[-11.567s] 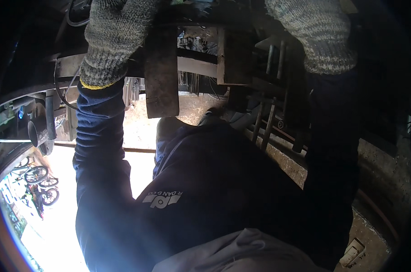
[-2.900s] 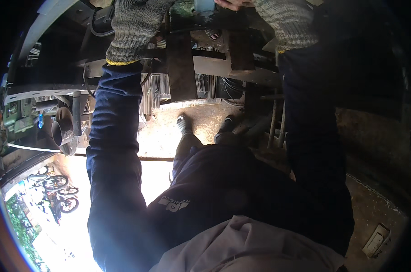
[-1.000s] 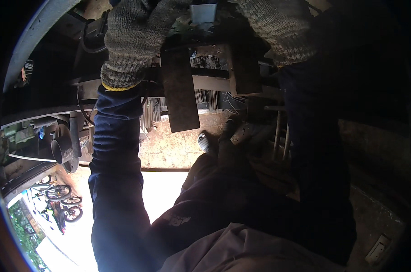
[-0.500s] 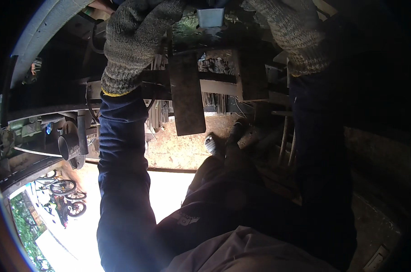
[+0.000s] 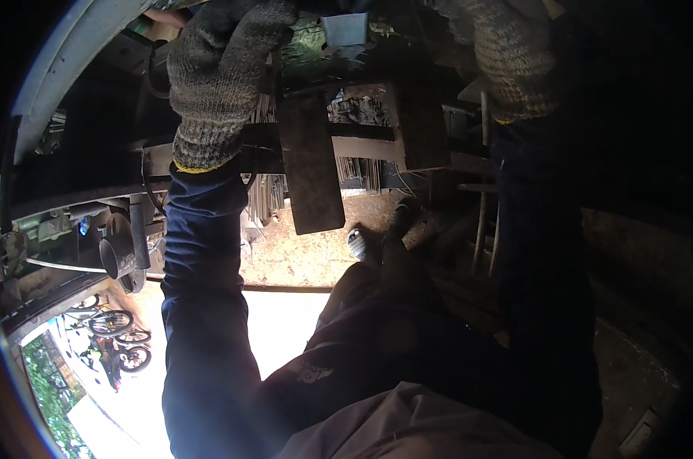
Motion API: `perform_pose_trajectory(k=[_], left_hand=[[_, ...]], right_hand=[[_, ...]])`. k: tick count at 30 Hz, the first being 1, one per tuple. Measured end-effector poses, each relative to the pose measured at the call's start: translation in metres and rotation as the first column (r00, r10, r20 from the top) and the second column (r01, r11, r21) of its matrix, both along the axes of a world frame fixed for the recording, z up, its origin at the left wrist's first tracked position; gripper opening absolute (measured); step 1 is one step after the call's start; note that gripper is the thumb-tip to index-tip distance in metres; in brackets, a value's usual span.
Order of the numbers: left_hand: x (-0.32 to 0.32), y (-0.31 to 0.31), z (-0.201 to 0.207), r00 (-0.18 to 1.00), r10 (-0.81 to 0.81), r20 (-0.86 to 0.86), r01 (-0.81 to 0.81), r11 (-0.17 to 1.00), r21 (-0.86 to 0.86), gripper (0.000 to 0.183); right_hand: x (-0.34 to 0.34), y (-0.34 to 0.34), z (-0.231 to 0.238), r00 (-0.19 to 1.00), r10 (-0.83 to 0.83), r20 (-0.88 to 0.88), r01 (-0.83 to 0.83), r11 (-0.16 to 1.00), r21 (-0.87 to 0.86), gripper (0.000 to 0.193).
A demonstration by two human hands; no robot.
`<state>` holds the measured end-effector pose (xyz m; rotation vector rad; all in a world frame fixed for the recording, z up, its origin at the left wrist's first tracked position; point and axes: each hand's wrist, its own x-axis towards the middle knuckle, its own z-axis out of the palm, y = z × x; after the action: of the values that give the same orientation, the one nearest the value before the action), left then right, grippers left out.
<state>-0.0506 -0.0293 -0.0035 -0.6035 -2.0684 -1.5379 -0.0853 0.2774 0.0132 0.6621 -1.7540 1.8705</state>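
My left hand (image 5: 226,73), in a grey knitted glove with a yellow-edged cuff, is raised at the top left of a dark machine. Its fingers look curled, but the top edge cuts off their tips and whatever they hold. On the other side, my right hand (image 5: 515,57) wears a matching glove; shadow and the picture's edge hide its fingers. Between them lies a worn, greenish-dark machine surface (image 5: 308,57) with a pale grey metal piece (image 5: 345,30) on it. Two dark flat plates, one longer (image 5: 312,164) and one shorter (image 5: 421,126), hang down below that surface.
Bundles of thin rods (image 5: 266,200) stand behind the plates. A dark metal cylinder (image 5: 117,245) juts out at the left. My shoe (image 5: 357,243) is on the brown floor (image 5: 293,256). Bicycles (image 5: 111,322) stand outside in bright light, and a pale curved bar (image 5: 67,65) crosses the upper left.
My left hand has shifted slightly left and down in the picture. My right hand sits slightly higher, with less of its fingers showing. The machine parts appear slightly shifted with the view.
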Motion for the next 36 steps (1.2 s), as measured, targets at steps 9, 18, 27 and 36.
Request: perform_pose_trajectory(k=[9,18,27,36], left_hand=[[0.021,0.036,0.035,1.0,-0.004,-0.009,0.003,0.998,-0.066,0.019],[0.015,0.032,0.034,0.961,-0.061,-0.271,-0.011,0.966,-0.258,0.013],[0.014,0.028,0.036,0.971,-0.014,-0.238,-0.079,0.924,-0.375,0.014],[0.024,0.031,0.044,0.995,0.039,-0.096,-0.061,0.97,-0.235,0.014]], right_hand=[[-0.004,0.025,-0.004,0.981,0.176,0.083,-0.181,0.982,0.056,0.028],[-0.026,0.044,-0.013,0.903,0.42,0.089,-0.427,0.901,0.079,0.031],[0.013,-0.006,0.012,0.968,-0.006,0.251,-0.031,0.989,0.144,0.028],[0.014,-0.009,0.014,0.96,-0.047,0.276,0.002,0.987,0.161,0.025]])
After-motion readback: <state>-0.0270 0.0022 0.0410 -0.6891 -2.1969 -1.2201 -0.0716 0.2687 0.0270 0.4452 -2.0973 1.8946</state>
